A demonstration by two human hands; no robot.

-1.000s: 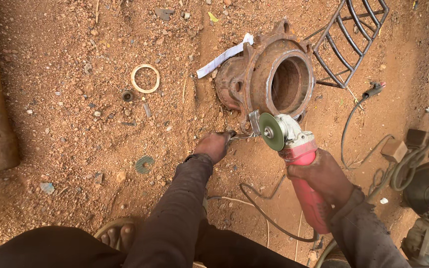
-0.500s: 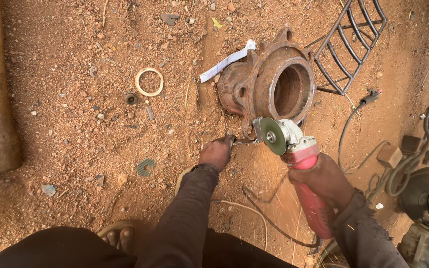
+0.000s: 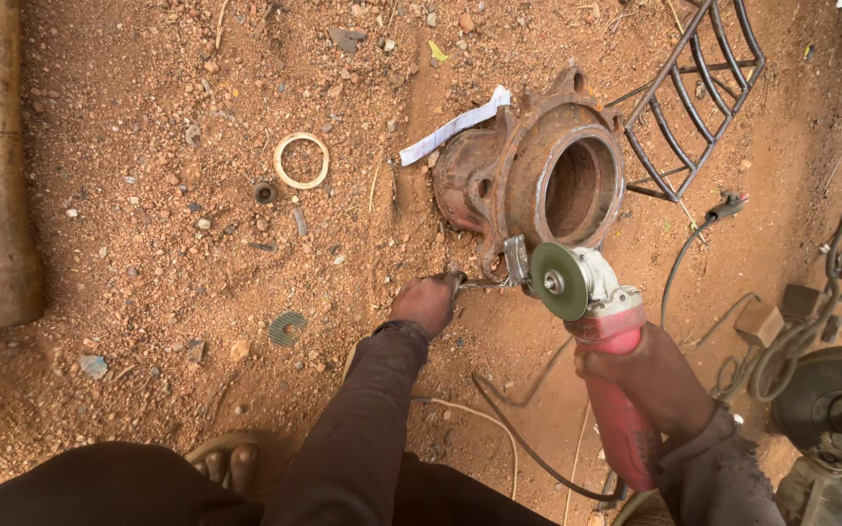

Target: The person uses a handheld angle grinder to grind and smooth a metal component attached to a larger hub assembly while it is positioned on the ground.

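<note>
Lying on its side in the red dirt, the rusty cast-iron flanged pipe fitting (image 3: 538,180) looked heavy, rigid and rough, best gripped at its thick flange rim, and it sat at about twelve o'clock from both hands. The red-bodied angle grinder with a green disc (image 3: 592,321), stiff and fairly weighty, was clasped round its barrel by the right hand (image 3: 650,375), disc at eleven o'clock. The left hand (image 3: 428,302) pinched a small metal spanner-like tool (image 3: 484,283) pointing toward three o'clock, touching the grinder head.

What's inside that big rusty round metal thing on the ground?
The rusty flanged casting lies on its side, and its round opening shows only a bare, rusty inner wall with nothing in it. Deeper in it turns dark, so the far end is hidden.
</note>
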